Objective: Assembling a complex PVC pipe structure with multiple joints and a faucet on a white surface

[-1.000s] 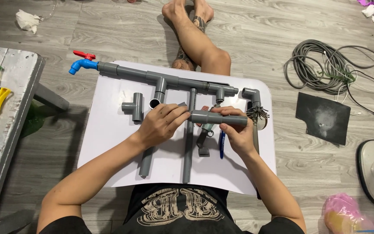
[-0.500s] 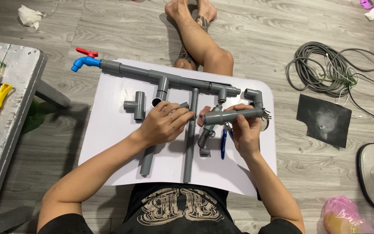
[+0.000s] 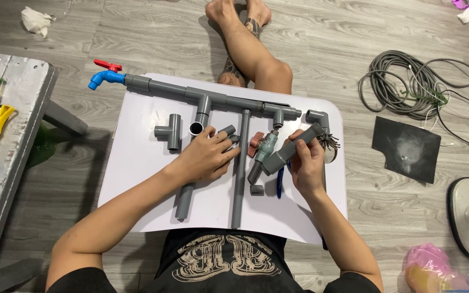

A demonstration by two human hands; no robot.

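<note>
My right hand [image 3: 306, 165] grips a short grey pipe piece [image 3: 298, 145] and holds it tilted above the white board [image 3: 137, 163]. My left hand [image 3: 206, 156] rests on the board with its fingers apart, lying over a straight grey pipe [image 3: 184, 196]. Its fingertips touch a small grey fitting [image 3: 227, 130]. Between my hands lie a long upright pipe [image 3: 239, 179] and a grey valve with a red handle [image 3: 258, 145]. Across the board's far edge runs a long pipe assembly [image 3: 229, 101] that ends in a blue tap [image 3: 103, 79].
A grey tee [image 3: 170, 132], an elbow [image 3: 318, 116], a small coupling [image 3: 256, 190] and a blue-handled tool [image 3: 279, 184] lie on the board. A bare leg [image 3: 251, 54] stretches ahead. A coiled cable [image 3: 408, 87] and a black mat [image 3: 405, 149] lie right. A metal table [image 3: 17, 108] stands left.
My left hand let go of the short pipe and dropped onto the board. My right hand carried the pipe rightwards and tilted it from level to slanted.
</note>
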